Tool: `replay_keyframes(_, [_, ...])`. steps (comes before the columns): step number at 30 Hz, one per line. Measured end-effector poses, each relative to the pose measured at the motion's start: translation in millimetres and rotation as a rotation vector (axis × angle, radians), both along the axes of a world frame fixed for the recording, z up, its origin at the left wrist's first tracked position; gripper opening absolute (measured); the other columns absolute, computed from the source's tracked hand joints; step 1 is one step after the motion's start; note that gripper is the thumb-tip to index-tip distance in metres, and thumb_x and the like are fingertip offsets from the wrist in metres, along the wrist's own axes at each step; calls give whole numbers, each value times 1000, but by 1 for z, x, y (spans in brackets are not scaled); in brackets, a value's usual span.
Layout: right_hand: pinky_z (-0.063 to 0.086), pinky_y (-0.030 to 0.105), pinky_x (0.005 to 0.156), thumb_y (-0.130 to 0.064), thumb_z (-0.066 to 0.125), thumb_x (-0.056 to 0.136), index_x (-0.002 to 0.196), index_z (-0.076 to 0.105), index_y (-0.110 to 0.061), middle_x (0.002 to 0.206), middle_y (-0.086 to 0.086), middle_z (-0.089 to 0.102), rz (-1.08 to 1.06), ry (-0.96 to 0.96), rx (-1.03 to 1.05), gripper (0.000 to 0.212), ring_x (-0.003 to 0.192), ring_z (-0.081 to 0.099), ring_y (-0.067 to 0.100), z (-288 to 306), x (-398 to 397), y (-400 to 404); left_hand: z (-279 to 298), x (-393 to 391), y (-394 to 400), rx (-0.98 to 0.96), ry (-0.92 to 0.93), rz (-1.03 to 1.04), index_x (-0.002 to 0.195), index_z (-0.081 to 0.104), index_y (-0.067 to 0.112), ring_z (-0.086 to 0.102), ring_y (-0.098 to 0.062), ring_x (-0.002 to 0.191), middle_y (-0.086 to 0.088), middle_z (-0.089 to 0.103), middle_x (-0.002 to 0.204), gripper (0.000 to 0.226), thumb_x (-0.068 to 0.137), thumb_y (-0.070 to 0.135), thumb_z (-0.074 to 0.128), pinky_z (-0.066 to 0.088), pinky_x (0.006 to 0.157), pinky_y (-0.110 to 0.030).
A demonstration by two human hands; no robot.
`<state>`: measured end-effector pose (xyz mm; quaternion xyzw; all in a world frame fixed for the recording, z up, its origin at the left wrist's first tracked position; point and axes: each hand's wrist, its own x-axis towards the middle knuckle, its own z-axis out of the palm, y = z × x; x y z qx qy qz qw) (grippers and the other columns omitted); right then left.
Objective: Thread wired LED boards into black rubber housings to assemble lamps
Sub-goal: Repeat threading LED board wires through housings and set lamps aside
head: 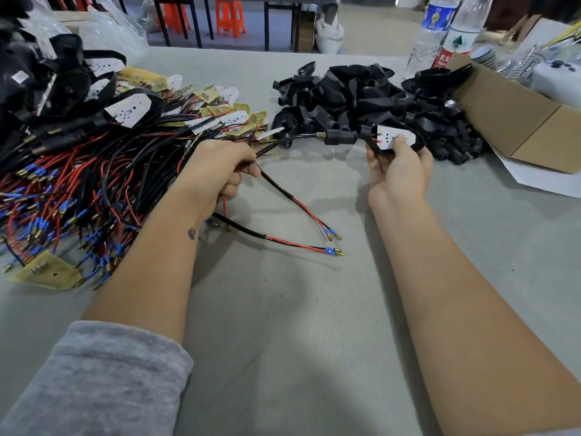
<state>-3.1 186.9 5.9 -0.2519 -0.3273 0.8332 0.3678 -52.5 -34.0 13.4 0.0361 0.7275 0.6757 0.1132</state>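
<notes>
— What is the right hand doing?

— It grips a black rubber housing with a white LED board seated in it, the thumb pressing on the board's face. It is held just above the grey table, right in front of the heap of empty housings.

— And the left hand?

— Its fingers are curled round a black cable that arcs across to the housing's neck, where a small spring shows. Another wired lead hangs from that fist too; the red and black ends with blue sleeves and brass tips lie on the table between the forearms.

— What else is around?

— A tangle of wired boards on the left, finished lamps behind it, a cardboard box and two water bottles at the right.
</notes>
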Motion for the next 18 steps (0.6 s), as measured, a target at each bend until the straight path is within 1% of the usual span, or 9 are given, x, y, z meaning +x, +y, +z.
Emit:
replay_keyframes(1, [55, 26, 60, -4, 53, 97, 114, 52, -10, 99, 12, 65, -6, -9, 23, 18, 59, 67, 16, 0, 0, 1, -1, 0, -2, -27, 24, -5, 82, 61, 9, 28, -5, 40, 0, 67, 61, 5, 87, 7, 60, 22, 37, -17])
replay_keyframes(2, [55, 26, 60, -5, 53, 97, 118, 52, -10, 96, 9, 65, -13, -19, 48, 22, 61, 67, 16, 0, 0, 1, -2, 0, -4, -68, 60, -19, 86, 64, 9, 30, -5, 41, 0, 69, 64, 5, 86, 5, 62, 24, 37, -17])
replay_keyframes(3, [55, 25, 60, -5, 53, 96, 118, 51, -11, 93, 7, 65, -17, -27, 71, 23, 66, 67, 17, 0, 1, 2, -4, 1, -6, -108, 98, -39, 88, 67, 10, 31, -5, 41, 1, 71, 68, 5, 87, 6, 63, 26, 38, -17])
replay_keyframes(5, [54, 25, 60, -5, 53, 96, 116, 52, -13, 89, 2, 64, -26, -38, 103, 21, 74, 65, 19, 1, 1, 2, -7, 2, -7, -158, 163, -69, 86, 69, 12, 30, -6, 40, 0, 74, 74, 8, 91, 10, 64, 28, 37, -17])
replay_keyframes(7, [54, 24, 58, -5, 52, 96, 115, 52, -14, 86, 1, 63, -29, -41, 106, 21, 74, 65, 19, 1, 2, 2, -9, 1, -8, -178, 199, -69, 80, 71, 16, 28, -7, 39, -1, 75, 77, 13, 91, 13, 65, 26, 36, -17])
replay_keyframes(9, [53, 24, 58, -5, 52, 96, 118, 52, -13, 86, 1, 63, -21, -42, 99, 23, 73, 65, 20, 1, 2, 3, -9, 0, -10, -182, 224, -80, 77, 71, 20, 27, -9, 40, -2, 75, 77, 16, 91, 16, 66, 26, 37, -16])
replay_keyframes(12, [52, 25, 57, -5, 52, 94, 123, 53, -11, 85, 0, 63, -18, -58, 140, 30, 70, 64, 19, 2, 3, 4, -10, -2, -13, -193, 248, -97, 75, 71, 24, 28, -9, 38, 0, 73, 73, 18, 92, 20, 65, 25, 36, -15])
replay_keyframes(15, [53, 23, 58, -4, 53, 91, 119, 57, -10, 83, -3, 63, -30, -105, 264, 29, 71, 63, 16, 3, 5, 5, -10, -1, -13, -234, 240, -70, 74, 70, 23, 27, -9, 37, 2, 72, 71, 21, 94, 24, 62, 25, 37, -15])
replay_keyframes(18, [50, 19, 55, -3, 52, 89, 106, 62, -11, 78, -2, 60, -27, -163, 407, 22, 66, 58, 13, 4, 6, 4, -10, -1, -8, -288, 252, 47, 69, 67, 21, 26, -6, 34, 5, 69, 64, 29, 96, 26, 58, 25, 36, -16])
